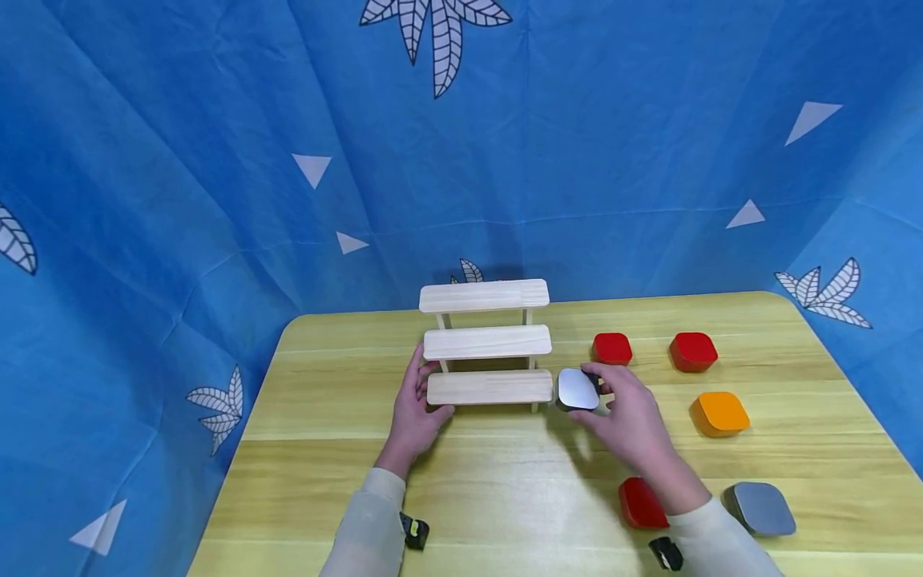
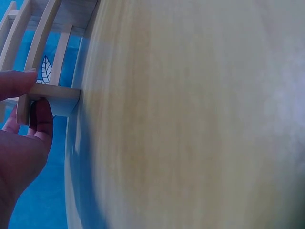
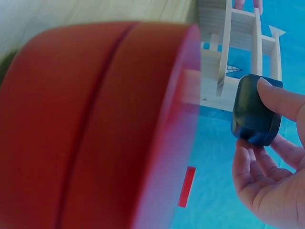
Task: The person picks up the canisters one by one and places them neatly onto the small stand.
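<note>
A three-step wooden display stand (image 1: 487, 343) stands near the back of the table. My left hand (image 1: 418, 413) grips the left end of its lowest step, thumb at the front and fingers behind; in the left wrist view the left hand (image 2: 24, 148) has thumb and fingers on either side of the wood. By the stand's right end, my right hand (image 1: 634, 417) holds a small rounded-square box (image 1: 578, 389) with a silvery top and dark sides. Thumb and fingertips pinch opposite sides of this box (image 3: 255, 109) in the right wrist view.
Two red boxes (image 1: 694, 353) are at the back right, with an orange box (image 1: 719, 414) in front of them. Another red box (image 1: 641, 505) is partly behind my right forearm, beside a grey-topped box (image 1: 764, 508). A blue patterned cloth (image 1: 577, 160) hangs behind the table.
</note>
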Demonstrator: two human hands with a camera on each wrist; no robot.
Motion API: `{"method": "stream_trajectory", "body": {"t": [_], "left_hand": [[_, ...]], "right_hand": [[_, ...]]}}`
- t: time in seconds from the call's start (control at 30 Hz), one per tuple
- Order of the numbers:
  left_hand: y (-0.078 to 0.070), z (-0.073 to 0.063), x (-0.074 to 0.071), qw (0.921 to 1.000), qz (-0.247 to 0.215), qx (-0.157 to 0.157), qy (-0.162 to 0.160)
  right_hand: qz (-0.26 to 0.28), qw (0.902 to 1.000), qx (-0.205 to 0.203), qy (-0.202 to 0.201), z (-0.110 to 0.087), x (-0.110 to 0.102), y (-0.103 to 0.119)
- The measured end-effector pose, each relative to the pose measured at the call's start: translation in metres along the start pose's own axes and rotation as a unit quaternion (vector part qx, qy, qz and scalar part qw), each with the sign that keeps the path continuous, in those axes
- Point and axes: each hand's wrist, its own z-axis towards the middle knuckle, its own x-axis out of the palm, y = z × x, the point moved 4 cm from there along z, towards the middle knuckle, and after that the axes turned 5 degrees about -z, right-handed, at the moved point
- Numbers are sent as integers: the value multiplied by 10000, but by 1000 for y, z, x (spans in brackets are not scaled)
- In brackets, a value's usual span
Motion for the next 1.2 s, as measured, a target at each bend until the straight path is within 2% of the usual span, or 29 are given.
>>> {"method": "stream_trajectory", "body": {"t": [0.23, 0.47, 0.7, 1.2], "left_hand": [[0, -1, 0, 9999, -18, -126, -24], [2, -1, -1, 10000, -50, -69, -26], [1, 1, 0, 9998, -27, -175, 30], [-1, -1, -3, 9999, 81, -25, 116]], "right_hand": [[32, 9999, -84, -68, 2, 5, 4], [170, 9998, -77, -47, 4, 9, 13], [221, 9996, -173, -59, 8, 15, 21], [347, 9986, -406, -55, 14, 33, 35]]}}
